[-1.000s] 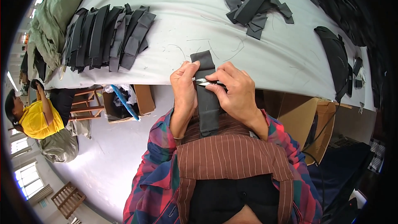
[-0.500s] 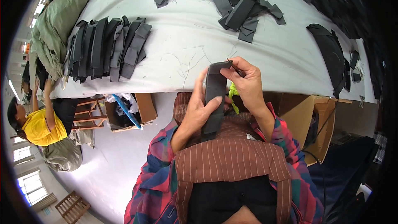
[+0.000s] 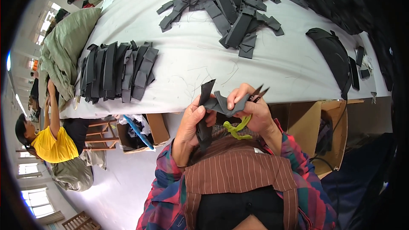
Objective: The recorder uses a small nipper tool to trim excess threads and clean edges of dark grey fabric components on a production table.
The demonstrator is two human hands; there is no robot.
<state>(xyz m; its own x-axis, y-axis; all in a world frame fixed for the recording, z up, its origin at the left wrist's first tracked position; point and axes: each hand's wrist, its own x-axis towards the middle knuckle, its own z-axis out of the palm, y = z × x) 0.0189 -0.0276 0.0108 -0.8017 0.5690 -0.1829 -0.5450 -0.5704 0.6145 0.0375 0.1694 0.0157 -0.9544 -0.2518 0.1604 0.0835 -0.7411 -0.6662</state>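
Note:
Near the table's front edge, my left hand (image 3: pixel 192 121) is closed around a dark grey fabric strip (image 3: pixel 204 131), its narrow end sticking up above the fingers. A folded part of the fabric spans across to my right hand (image 3: pixel 251 108), whose thumb and fingers pinch its other end. In that same right hand lie small thread snips (image 3: pixel 259 93), their dark blades pointing up and away past the fingers. A yellow-green tie (image 3: pixel 238 127) hangs below the right fingers. The snips' handle is hidden in the palm.
A row of grey strips (image 3: pixel 117 70) lies left on the white-covered table (image 3: pixel 179 55); a loose heap of strips (image 3: pixel 230 8) lies at the back. A curved black fabric piece (image 3: pixel 330 53) is at right. Cardboard boxes (image 3: pixel 155 130) stand below. A person in yellow (image 3: pixel 55 145) works far left.
My hands have turned and bent the strip, which was held straight up before. The snips' blades now point up and outward, and the yellow-green tie shows more fully.

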